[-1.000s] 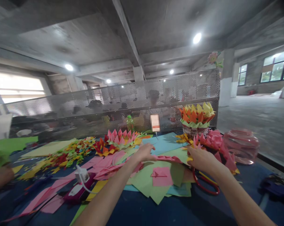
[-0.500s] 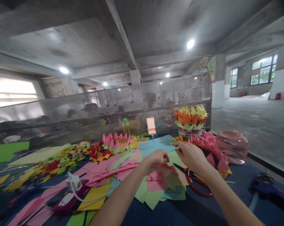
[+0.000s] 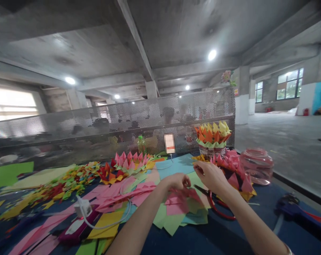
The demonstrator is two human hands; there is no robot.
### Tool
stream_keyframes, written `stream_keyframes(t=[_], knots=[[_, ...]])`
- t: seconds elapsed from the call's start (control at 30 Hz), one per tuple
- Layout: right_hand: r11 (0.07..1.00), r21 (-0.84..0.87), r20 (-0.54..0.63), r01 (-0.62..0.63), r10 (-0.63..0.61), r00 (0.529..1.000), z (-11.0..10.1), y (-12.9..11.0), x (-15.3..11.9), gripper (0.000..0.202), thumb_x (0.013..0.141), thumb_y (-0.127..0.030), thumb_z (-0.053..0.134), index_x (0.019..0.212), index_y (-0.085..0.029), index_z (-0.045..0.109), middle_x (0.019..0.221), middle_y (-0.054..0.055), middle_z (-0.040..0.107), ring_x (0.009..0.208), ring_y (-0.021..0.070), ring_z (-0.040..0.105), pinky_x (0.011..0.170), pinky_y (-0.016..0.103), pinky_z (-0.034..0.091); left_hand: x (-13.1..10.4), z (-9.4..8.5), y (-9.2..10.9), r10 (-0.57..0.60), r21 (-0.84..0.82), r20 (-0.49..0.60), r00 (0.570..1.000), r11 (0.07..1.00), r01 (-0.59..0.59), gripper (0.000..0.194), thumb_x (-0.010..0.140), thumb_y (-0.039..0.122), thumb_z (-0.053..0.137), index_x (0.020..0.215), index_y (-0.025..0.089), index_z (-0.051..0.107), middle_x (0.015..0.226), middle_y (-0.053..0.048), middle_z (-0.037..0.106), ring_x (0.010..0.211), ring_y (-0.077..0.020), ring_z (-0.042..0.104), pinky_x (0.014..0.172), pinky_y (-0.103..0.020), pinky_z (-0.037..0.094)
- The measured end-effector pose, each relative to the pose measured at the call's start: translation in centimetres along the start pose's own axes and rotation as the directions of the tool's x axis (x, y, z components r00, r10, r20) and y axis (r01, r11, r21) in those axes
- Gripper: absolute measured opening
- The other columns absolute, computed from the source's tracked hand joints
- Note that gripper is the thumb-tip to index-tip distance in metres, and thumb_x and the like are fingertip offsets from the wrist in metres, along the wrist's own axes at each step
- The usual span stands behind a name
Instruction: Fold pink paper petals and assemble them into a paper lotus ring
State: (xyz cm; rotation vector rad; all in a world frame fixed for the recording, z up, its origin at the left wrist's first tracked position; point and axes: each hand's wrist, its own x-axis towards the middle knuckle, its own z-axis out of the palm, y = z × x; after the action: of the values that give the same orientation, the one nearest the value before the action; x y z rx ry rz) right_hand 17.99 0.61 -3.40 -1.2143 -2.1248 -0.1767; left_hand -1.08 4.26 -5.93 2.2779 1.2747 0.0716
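My left hand [image 3: 179,181] is just above a heap of pink and green paper, its fingers curled together. Whatever it may pinch is too small to see. To its right is my right hand [image 3: 210,175], with fingers bent inward and thumb close to them; I cannot make out anything in it. Folded pink paper [image 3: 176,204] lies below my left hand on light green sheets [image 3: 172,225]. Red-handled scissors [image 3: 221,209] lie beneath my right wrist, blades pointing toward my left hand. Blue paper [image 3: 173,166] spreads behind both hands.
Behind my right hand stands a basket [image 3: 212,150] of folded orange and yellow petals. A clear pinkish jar [image 3: 257,166] and a blue glue gun [image 3: 288,207] are at right. Paper scraps [image 3: 70,177], a purple power strip [image 3: 79,225] and a pink paper lotus [image 3: 131,161] lie left.
The view has turned slightly right, so the surroundings sit further left. My right hand's fingers look more curled than before. My left hand stays over the pink paper.
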Motion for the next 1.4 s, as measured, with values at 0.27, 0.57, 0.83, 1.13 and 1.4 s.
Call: stream_keyframes(t=[0.27,0.57,0.83,1.13,1.4], knots=[[0.999,0.045,0.052,-0.013,0.011,0.999,0.1,-0.3,-0.2,0.016,0.084,-0.020,0.045,0.083,-0.021,0.060,0.079,0.001,0.068,0.070,0.0136,0.060,0.056,0.021,0.030,-0.8,-0.2,0.5,0.041,0.003,0.001,0.999,0.999,-0.041,0.024,0.054,0.027,0.069,0.075,0.016,0.066,0.064,0.001,0.059,0.058,-0.0115,0.050,0.051,-0.021,0.034],[0.981,0.192,0.055,0.001,-0.012,0.998,-0.9,-1.0,-0.5,0.022,0.085,-0.021,0.041,0.089,-0.018,0.062,0.083,0.004,0.066,0.075,0.0154,0.060,0.067,0.023,0.040,-2.2,-1.3,3.2,-0.002,0.051,0.024,1.000,0.999,0.001,0.043,0.057,0.022,0.063,0.099,0.020,0.060,0.062,0.003,0.060,0.056,-0.0135,0.054,0.053,-0.022,0.036],[0.998,0.042,0.088,-0.057,0.053,0.995,-6.2,2.6,-8.9,0.022,0.089,-0.025,0.038,0.098,-0.023,0.059,0.101,0.006,0.062,0.090,0.0181,0.059,0.077,0.029,0.045,-4.4,-2.6,4.3,0.178,0.017,0.024,0.984,0.984,-0.179,0.032,0.067,0.039,0.063,0.092,0.019,0.065,0.060,0.003,0.051,0.056,-0.0105,0.043,0.054,-0.021,0.031],[0.795,-0.515,0.025,-0.320,0.387,0.922,-7.7,17.1,-20.4,0.034,0.075,-0.022,0.049,0.107,-0.012,0.057,0.101,0.017,0.062,0.092,0.0305,0.060,0.079,0.041,0.046,-4.6,-2.7,3.9,0.209,-0.031,0.078,0.975,0.978,-0.207,0.037,0.082,0.050,0.045,0.085,0.019,0.065,0.078,-0.001,0.065,0.063,-0.0096,0.048,0.058,-0.019,0.033],[0.736,-0.582,0.035,-0.346,0.447,0.894,-6.1,16.9,-18.7,0.029,0.070,-0.015,0.049,0.098,-0.009,0.056,0.085,0.017,0.064,0.083,0.0318,0.063,0.072,0.039,0.045,-5.2,-2.7,4.5,0.185,-0.076,0.058,0.981,0.981,-0.181,0.033,0.082,0.043,0.048,0.100,0.021,0.065,0.083,-0.003,0.067,0.072,-0.0120,0.055,0.063,-0.020,0.037]])
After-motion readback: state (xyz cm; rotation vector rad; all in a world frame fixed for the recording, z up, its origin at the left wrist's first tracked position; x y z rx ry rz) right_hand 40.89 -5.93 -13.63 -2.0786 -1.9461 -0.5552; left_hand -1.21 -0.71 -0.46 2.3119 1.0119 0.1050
